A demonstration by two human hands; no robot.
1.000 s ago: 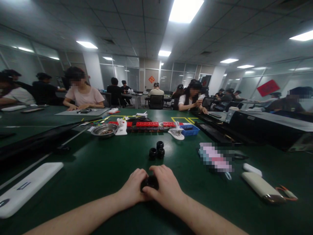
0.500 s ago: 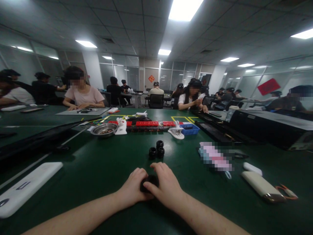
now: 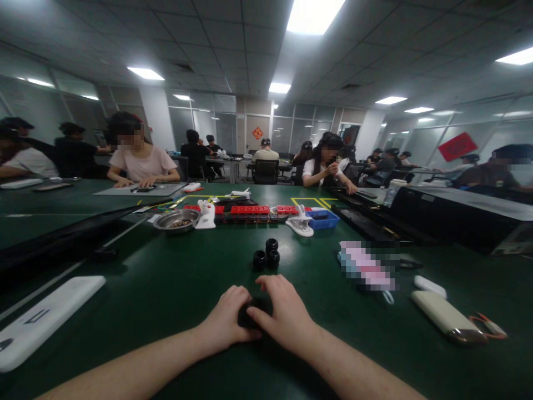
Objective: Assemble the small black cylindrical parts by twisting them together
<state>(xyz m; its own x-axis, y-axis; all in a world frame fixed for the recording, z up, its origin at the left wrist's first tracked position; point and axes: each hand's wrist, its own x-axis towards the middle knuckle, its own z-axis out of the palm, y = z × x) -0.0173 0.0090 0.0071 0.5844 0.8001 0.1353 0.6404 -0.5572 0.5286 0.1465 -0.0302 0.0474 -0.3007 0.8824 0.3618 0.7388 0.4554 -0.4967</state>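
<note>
Left hand (image 3: pixel 228 321), right hand (image 3: pixel 283 316) both gripping small black part (image 3: pixel 251 312) on green table (image 3: pixel 166 289)

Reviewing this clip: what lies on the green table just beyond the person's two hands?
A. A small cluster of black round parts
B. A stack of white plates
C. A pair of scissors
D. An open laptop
A. A small cluster of black round parts sits on the green table just past the left hand and right hand, which close together around another small black part.
</note>
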